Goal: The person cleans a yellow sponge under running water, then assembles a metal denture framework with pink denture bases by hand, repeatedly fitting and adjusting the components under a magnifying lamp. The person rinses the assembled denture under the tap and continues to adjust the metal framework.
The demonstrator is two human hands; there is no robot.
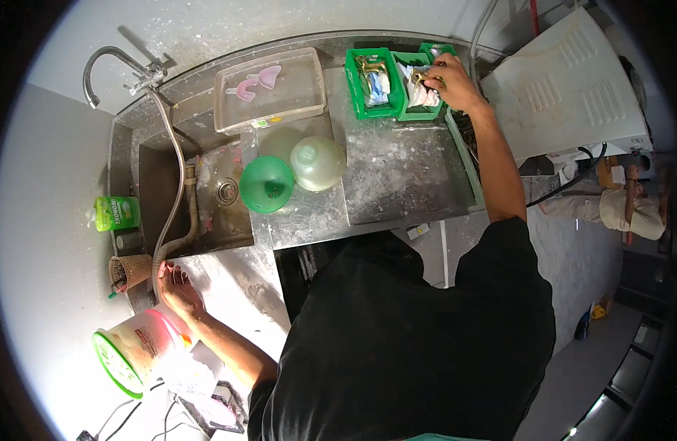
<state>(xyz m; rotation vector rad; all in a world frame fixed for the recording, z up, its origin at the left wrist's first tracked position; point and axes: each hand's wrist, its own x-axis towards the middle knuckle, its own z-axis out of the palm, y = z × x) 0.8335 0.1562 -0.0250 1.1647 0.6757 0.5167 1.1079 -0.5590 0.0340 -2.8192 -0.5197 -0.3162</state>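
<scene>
My right hand [454, 83] reaches over the green bins at the back right, fingers closed on a brass-coloured metal piece [419, 78]. It is partly covered by my fingers. Below it, the middle green bin [421, 115] holds white and pinkish pieces. The green bin to its left [361, 113] contains another brass-coloured frame and white-and-blue packets. My left hand [179, 289] rests beside the sink's near left corner, against or close to the corrugated hose [185, 239]. Its fingers are apart and slightly curled, with nothing seen in them.
A clear tray [309, 73] with pink dental impression trays [265, 76] stands behind the sink [158, 191]. Green [261, 173] and translucent [320, 162] bowls sit right of the basin. A white metal cabinet [559, 88] stands right; a bucket [144, 342] left. Another person [632, 209] is far right.
</scene>
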